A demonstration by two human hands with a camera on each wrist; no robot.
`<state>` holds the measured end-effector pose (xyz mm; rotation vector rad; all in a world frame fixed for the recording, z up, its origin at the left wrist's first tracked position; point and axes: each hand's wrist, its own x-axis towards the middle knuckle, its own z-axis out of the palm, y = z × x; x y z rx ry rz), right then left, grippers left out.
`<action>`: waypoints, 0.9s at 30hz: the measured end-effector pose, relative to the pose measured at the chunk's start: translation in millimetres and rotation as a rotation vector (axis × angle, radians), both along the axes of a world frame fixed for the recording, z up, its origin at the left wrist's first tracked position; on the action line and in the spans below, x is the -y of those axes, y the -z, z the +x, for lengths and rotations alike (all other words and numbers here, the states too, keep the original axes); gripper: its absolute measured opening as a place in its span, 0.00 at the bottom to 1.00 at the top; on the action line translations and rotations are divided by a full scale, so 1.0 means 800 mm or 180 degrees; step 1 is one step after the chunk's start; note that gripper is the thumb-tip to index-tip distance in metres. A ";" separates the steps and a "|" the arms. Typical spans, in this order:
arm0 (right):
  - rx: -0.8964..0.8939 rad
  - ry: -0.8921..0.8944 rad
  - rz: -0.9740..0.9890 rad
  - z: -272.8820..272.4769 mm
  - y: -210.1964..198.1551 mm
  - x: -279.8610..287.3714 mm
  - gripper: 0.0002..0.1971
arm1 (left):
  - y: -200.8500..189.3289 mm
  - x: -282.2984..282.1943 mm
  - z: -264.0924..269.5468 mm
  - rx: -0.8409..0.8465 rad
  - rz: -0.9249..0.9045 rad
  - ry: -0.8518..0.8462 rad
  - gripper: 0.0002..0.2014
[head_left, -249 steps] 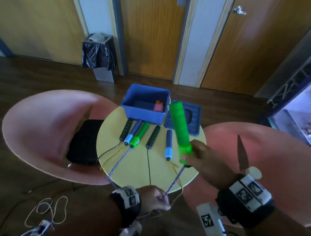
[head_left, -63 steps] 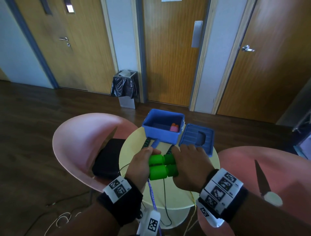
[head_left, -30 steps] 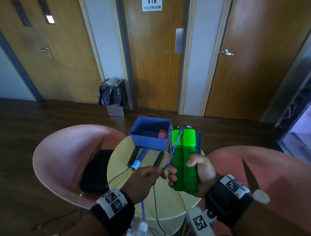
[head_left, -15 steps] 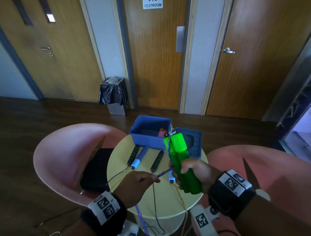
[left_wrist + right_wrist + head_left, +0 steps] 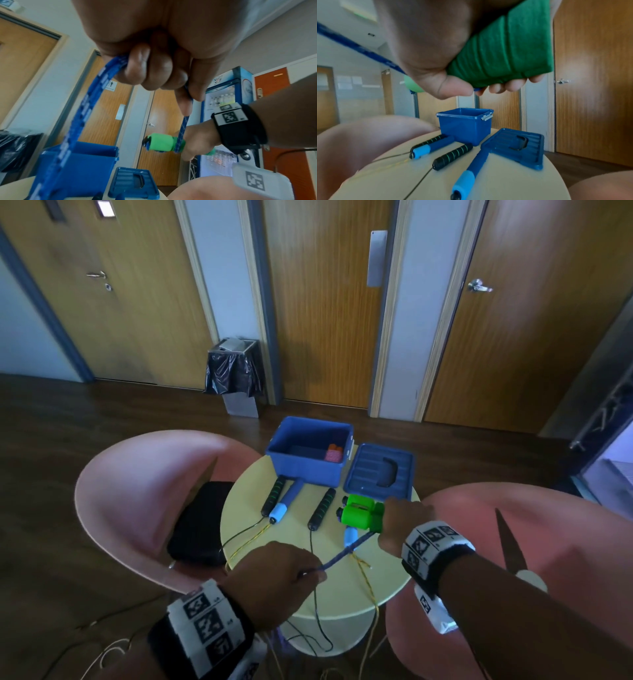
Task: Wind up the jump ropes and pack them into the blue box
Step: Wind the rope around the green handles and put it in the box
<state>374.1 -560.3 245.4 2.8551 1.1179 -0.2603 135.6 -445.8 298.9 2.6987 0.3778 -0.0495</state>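
My right hand (image 5: 400, 520) grips the two green handles (image 5: 361, 513) together, held level above the round yellow table (image 5: 342, 587); they fill the top of the right wrist view as the green handles (image 5: 503, 51). My left hand (image 5: 284, 577) pinches the blue rope (image 5: 342, 553), which runs taut up to the handles. In the left wrist view the blue rope (image 5: 82, 112) loops out of my curled fingers (image 5: 154, 71). The open blue box (image 5: 310, 455) stands at the table's far edge with a pink thing inside.
The box's blue lid (image 5: 378, 470) lies right of the box. Two black handles (image 5: 320, 513) and two blue handles (image 5: 286, 503) lie on the table, cords trailing over its front edge. Pink chairs (image 5: 137, 484) flank the table. A bin (image 5: 234, 374) stands by the doors.
My right hand has tipped the green handles from upright down to level and moved them toward the lid. My left hand keeps its pinch on the rope and has drawn back toward me.
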 end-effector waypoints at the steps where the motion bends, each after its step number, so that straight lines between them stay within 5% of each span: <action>1: 0.0096 -0.0037 -0.0108 -0.003 0.000 -0.002 0.14 | -0.003 0.004 0.000 -0.0035 0.0072 0.0058 0.18; 9: 0.0246 -0.0349 -0.0666 -0.040 0.010 -0.012 0.17 | -0.021 0.017 -0.005 -0.0122 0.0486 0.0185 0.14; 14: 0.0513 -0.1202 -0.1029 -0.085 -0.004 -0.014 0.15 | -0.037 -0.029 0.008 0.0341 0.0434 0.0201 0.15; 22: 0.0223 -0.2177 -0.0387 -0.167 -0.048 0.003 0.13 | 0.014 -0.123 0.026 -0.0021 -0.0850 -0.0370 0.04; 27: 0.0084 -0.2215 -0.0124 -0.179 -0.080 0.006 0.16 | 0.061 -0.113 0.014 -0.0075 -0.1987 -0.0357 0.13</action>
